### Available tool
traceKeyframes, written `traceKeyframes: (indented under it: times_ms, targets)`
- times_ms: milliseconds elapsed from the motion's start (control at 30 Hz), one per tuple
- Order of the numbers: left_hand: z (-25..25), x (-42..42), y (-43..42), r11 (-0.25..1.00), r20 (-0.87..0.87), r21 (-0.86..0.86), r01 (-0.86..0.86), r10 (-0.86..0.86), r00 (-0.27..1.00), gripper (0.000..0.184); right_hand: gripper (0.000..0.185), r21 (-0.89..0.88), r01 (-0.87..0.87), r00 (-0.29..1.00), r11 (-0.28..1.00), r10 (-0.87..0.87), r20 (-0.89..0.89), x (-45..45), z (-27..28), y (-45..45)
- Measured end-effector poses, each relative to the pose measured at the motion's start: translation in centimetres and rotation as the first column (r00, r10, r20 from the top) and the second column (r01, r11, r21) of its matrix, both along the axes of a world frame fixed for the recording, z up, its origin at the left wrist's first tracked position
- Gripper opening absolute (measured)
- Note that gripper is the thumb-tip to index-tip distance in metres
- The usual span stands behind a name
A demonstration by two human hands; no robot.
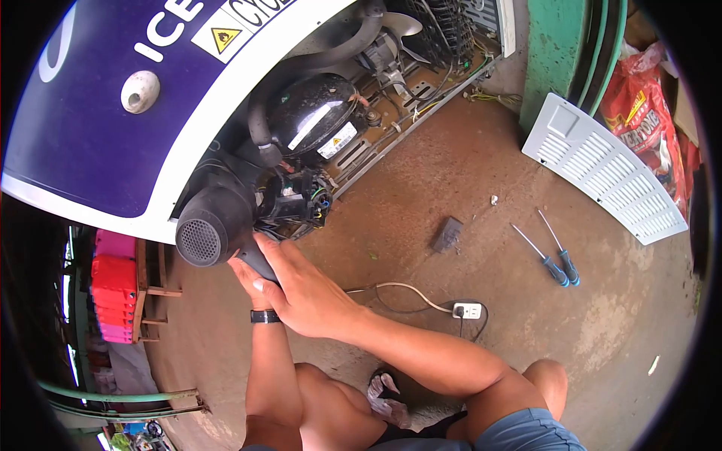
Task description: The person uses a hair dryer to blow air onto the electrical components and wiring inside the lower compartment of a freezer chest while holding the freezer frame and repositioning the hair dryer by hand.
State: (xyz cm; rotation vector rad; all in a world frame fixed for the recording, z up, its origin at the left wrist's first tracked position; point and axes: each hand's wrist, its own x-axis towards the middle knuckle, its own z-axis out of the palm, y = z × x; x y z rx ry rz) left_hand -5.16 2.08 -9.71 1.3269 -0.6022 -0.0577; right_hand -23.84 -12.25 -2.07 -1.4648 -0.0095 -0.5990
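A dark grey hair dryer [222, 214] is held up at the open machine compartment of the freezer, its round rear grille towards me. My right hand [308, 289] is wrapped round its handle. My left hand [248, 282], with a black watch on the wrist, closes on the handle from the other side; its fingers are partly hidden. The dryer's nozzle end points into the compartment, and its tip is hard to see. Just beside it are an electrical box with loose wires [297, 199] and a black compressor [316, 113].
A white vented panel [605, 169] leans at the right near a green post [556, 52]. Two screwdrivers [556, 267], a dark block [448, 234] and a socket with a cord [468, 310] lie on the floor. Red crates [114, 286] stand at the left.
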Motion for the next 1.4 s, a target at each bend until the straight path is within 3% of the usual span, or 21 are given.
traceKeyframes:
  times_ms: [167, 233, 267, 467, 533, 767, 867, 967, 1000, 1067, 1100, 1167, 1267, 1400]
  targets:
    - [-0.8, 0.8, 0.6, 0.989, 0.114, 0.12, -0.089, 0.076, 0.991, 0.049, 0.063, -0.012, -0.01, 1.0, 1.0, 0.01, -0.013, -0.1, 0.0, 0.2]
    - [-1.2, 1.4, 0.7, 0.997, -0.144, -0.072, -0.013, 0.002, 0.99, 0.041, 0.063, -0.01, -0.022, 1.0, 1.0, 0.022, -0.013, -0.2, 0.0, 0.1]
    - [-1.3, 1.4, 1.0, 0.997, -0.146, -0.071, -0.013, 0.003, 0.989, 0.041, 0.063, -0.009, -0.022, 1.0, 1.0, 0.022, -0.014, -0.1, -0.1, 0.2]
    - [0.1, 0.1, 0.6, 0.993, 0.013, -0.014, 0.116, -0.116, 0.993, 0.034, 0.063, -0.017, 0.018, 1.0, 1.0, -0.018, 0.021, 0.1, -0.5, 0.4]
    - [0.2, -0.2, 0.2, 0.999, 0.002, 0.022, -0.031, 0.031, 1.0, 0.034, 0.063, -0.019, 0.009, 1.0, 1.0, -0.009, 0.024, 0.1, -0.6, 0.4]
    - [0.8, -0.5, 0.4, 0.993, 0.061, 0.114, -0.041, 0.035, 0.998, 0.038, 0.062, 0.013, 0.001, 0.999, 1.0, -0.002, 0.042, 0.5, -1.0, 0.5]
    - [0.2, 0.7, 1.3, 0.992, -0.038, 0.116, -0.053, 0.058, 0.998, 0.034, 0.061, 0.056, 0.018, 0.997, 0.998, -0.023, 0.076, 0.8, -1.6, 1.2]
    - [-1.0, 2.5, 2.9, 0.981, 0.004, 0.178, -0.084, 0.084, 0.996, 0.03, 0.06, 0.083, 0.058, 0.992, 0.995, -0.067, 0.111, 1.2, -2.4, 1.9]
    - [-1.0, 2.6, 3.1, 0.898, 0.253, 0.393, -0.198, 0.101, 0.962, 0.042, 0.06, 0.087, 0.064, 0.989, 0.994, -0.075, 0.124, 1.3, -2.7, 2.0]
    - [-1.4, 2.7, 3.4, 0.761, 0.484, 0.548, -0.348, 0.051, 0.873, 0.054, 0.059, 0.09, 0.07, 0.987, 0.993, -0.082, 0.137, 1.7, -3.2, 2.0]
    - [-0.7, 1.7, 2.5, 0.878, 0.226, 0.436, -0.198, 0.106, 0.968, 0.052, 0.059, 0.081, 0.093, 0.979, 0.992, -0.106, 0.177, 2.0, -3.4, 1.9]
    - [1.2, -1.2, 0.3, 0.958, -0.049, 0.272, -0.085, 0.102, 0.994, 0.05, 0.058, 0.079, 0.114, 0.967, 0.99, -0.129, 0.219, 2.6, -3.9, 1.7]
    - [3.2, -3.9, -1.8, 0.966, -0.117, 0.226, -0.127, 0.157, 0.981, 0.044, 0.06, 0.124, 0.116, 0.962, 0.986, -0.142, 0.234, 3.4, -4.5, 1.5]
    - [3.4, -3.2, -1.3, 0.947, -0.021, 0.25, -0.203, 0.215, 0.976, 0.04, 0.062, 0.148, 0.128, 0.962, 0.981, -0.159, 0.222, 4.8, -4.9, 1.9]
